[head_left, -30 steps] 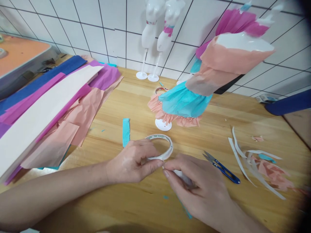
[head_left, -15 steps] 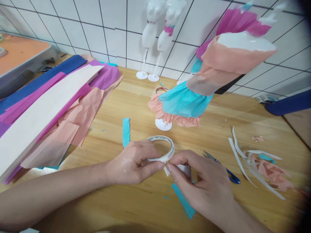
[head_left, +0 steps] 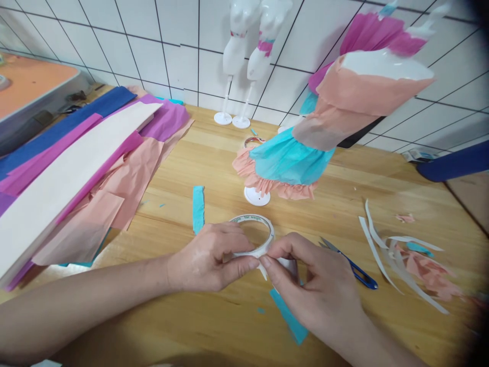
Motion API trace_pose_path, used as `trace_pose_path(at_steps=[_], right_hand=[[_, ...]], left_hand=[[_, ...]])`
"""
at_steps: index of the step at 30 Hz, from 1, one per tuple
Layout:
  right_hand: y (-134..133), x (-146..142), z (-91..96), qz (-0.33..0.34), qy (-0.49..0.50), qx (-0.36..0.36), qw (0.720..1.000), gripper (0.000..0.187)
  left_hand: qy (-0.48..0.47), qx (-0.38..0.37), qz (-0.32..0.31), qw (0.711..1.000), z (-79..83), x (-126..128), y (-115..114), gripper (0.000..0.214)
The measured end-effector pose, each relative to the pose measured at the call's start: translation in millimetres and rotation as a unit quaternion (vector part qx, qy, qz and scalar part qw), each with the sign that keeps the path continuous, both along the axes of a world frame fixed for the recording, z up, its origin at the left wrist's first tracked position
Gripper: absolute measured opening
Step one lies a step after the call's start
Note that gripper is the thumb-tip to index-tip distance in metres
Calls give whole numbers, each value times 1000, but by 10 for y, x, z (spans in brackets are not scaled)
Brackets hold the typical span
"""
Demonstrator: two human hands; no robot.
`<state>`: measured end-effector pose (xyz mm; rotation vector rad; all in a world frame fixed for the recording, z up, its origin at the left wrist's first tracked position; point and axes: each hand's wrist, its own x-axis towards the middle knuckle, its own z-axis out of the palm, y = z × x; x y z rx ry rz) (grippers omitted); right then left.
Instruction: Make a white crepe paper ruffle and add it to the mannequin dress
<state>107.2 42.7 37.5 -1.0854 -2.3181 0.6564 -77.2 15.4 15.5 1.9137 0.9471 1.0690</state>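
A roll of white tape (head_left: 267, 224) with green print inside its core is pinched between the thumb and fingers of my left hand (head_left: 214, 257). Close beside it, the thumb and forefinger of my right hand (head_left: 317, 283) pinch the tape's loose end at the roll's near edge. A short white tail of tape (head_left: 263, 272) hangs under the fingertips. Partly below my right hand lies a turquoise paper strip (head_left: 289, 317), and a second turquoise strip (head_left: 198, 209) lies beyond my left hand. Blue-handled thread snips (head_left: 359, 272) rest right of my right hand.
A mannequin (head_left: 355, 112) in a peach and turquoise paper dress stands behind the roll. Two small white mannequins (head_left: 237, 56) stand by the tiled wall. Layered coloured paper sheets (head_left: 133, 168) cover the left side. White strips and peach scraps (head_left: 424, 270) lie at the right.
Both hands stay almost in place at the tape roll. The fingers of my right hand have shifted very slightly at the tape's end.
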Motion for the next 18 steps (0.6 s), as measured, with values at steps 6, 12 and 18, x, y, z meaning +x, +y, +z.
trace_pose_path(at_steps=[6,12,18], right_hand=[[5,-56,-42,-48,22,-135,989,20],[67,-27,70,-6,39,-199,979,17],[41,22,112,-37,16,-101,994,14]], left_hand=[[18,-6,-48,999,25,-1,21,32],[-3,-78,-25,997,40,-14,18,29],[-14,-101,10,995,18,-43,5,25]])
